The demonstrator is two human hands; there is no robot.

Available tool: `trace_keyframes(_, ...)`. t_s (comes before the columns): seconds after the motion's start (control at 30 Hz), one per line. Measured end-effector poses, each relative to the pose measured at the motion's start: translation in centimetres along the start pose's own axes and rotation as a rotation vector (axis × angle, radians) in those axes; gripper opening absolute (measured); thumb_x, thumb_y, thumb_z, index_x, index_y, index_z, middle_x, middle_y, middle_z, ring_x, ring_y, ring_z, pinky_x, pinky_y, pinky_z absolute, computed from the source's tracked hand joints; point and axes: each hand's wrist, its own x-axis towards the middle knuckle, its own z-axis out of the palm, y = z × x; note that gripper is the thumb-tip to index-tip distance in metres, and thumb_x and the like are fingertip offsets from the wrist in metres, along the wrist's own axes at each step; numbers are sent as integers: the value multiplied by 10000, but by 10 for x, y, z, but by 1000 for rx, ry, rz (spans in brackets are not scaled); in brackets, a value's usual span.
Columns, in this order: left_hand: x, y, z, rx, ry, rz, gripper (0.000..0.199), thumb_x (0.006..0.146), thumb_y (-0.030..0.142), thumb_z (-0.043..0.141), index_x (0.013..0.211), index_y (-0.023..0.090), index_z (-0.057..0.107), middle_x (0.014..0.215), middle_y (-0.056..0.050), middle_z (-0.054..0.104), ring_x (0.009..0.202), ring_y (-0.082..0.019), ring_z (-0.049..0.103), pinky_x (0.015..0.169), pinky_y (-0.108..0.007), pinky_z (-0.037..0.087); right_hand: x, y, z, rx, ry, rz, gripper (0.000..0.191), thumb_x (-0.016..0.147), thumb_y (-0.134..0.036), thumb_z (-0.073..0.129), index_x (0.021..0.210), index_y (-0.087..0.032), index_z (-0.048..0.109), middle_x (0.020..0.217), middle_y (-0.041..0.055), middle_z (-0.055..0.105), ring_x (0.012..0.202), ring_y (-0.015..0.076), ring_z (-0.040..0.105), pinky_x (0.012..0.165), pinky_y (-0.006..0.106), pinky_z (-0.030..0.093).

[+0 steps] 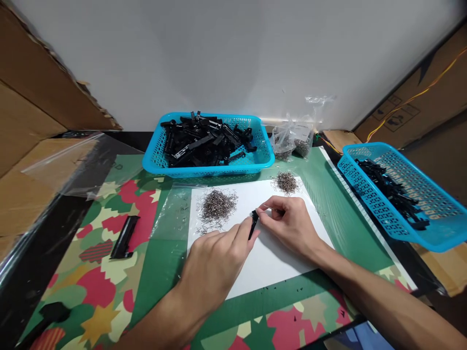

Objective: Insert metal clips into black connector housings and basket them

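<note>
Over a white sheet (270,262), my left hand (221,253) holds a small black plastic part (253,224) between thumb and fingers. My right hand (290,221) pinches at the upper end of that part with thumb and forefinger; anything tiny between these fingertips is too small to make out. A larger pile of small metal springs (218,206) lies on the sheet beyond my left hand. Beyond my right hand is a smaller pile of similar metal pieces (286,182).
A blue basket (204,171) of black parts stands at the back, another blue basket (430,194) at the right. Plastic bags (301,138) of metal pieces sit between them. A black part (125,237) lies at the left, a black tool-like object (51,313) at the lower left.
</note>
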Motion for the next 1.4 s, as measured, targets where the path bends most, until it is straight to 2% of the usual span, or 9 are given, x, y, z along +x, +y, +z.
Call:
trace_keyframes(0.27, 0, 2, 0, 17, 9, -4, 336, 1124, 271, 466, 1180, 116, 758, 663, -15, 758, 494, -198, 691, 521, -348, 393, -2, 3, 1, -44, 14, -35, 157, 891, -271, 696, 797, -164, 763, 505, -65, 460, 488, 95, 347, 522, 271, 277)
trace_keyframes(0.47, 0, 1, 2, 19, 66, 2, 381, 1151, 275, 394, 1146, 120, 742, 657, 2, 747, 470, -184, 671, 499, -344, 397, -1, 4, -1, -62, -2, -72, 149, 877, -227, 678, 780, -162, 770, 511, -72, 456, 490, 84, 354, 527, 263, 271)
trace_keyframes(0.63, -2, 0, 3, 10, 44, 12, 349, 1151, 263, 396, 1148, 121, 715, 715, 3, 775, 493, -176, 687, 507, -341, 397, 3, 1, -11, -81, -89, -104, 172, 897, -230, 669, 821, -156, 804, 524, -70, 463, 502, 85, 371, 537, 261, 279)
trace_keyframes(0.83, -2, -1, 4, 7, 47, 14, 342, 1149, 267, 401, 1141, 128, 714, 706, 6, 767, 492, -186, 687, 505, -348, 395, 6, -6, -18, -179, -207, -121, 219, 977, -246, 623, 907, -167, 815, 572, -49, 550, 532, 97, 422, 567, 273, 297)
trace_keyframes(1.0, -1, -1, 4, 22, 66, 13, 359, 1146, 279, 409, 1107, 131, 735, 651, 15, 735, 467, -193, 670, 484, -361, 393, 7, -3, -22, -205, -123, -159, 298, 1050, -281, 560, 849, -163, 747, 589, -43, 511, 543, 116, 415, 566, 288, 312)
trace_keyframes(1.1, -1, -1, 6, 14, 87, 25, 348, 1142, 276, 427, 1092, 129, 738, 640, 18, 723, 464, -189, 663, 483, -362, 406, 9, 2, -25, -254, -86, -336, 253, 1074, -198, 489, 1094, -147, 736, 838, 45, 655, 712, 162, 572, 675, 297, 451)
trace_keyframes(1.2, -2, -3, 7, 8, 73, 44, 328, 1140, 259, 430, 1125, 121, 728, 671, 17, 727, 489, -189, 673, 495, -366, 425, 11, 6, -27, -324, -50, -563, 333, 1085, -123, 433, 1289, -165, 692, 1110, 140, 682, 994, 230, 644, 849, 373, 545)
trace_keyframes(1.3, -3, -4, 8, 28, 67, 68, 323, 1138, 235, 422, 1159, 105, 717, 690, 12, 727, 498, -193, 674, 495, -372, 430, 11, 8, -29, -408, 47, -668, 312, 1083, -121, 492, 1268, -208, 729, 1179, 148, 720, 1064, 259, 669, 884, 430, 568)
trace_keyframes(1.4, -3, -5, 8, 23, 92, 107, 334, 1137, 218, 410, 1184, 87, 714, 706, 5, 734, 501, -191, 674, 495, -372, 436, 7, 5, -28, -265, 161, -615, 187, 1052, -163, 620, 1129, -217, 782, 1081, 100, 788, 946, 220, 740, 793, 358, 602)
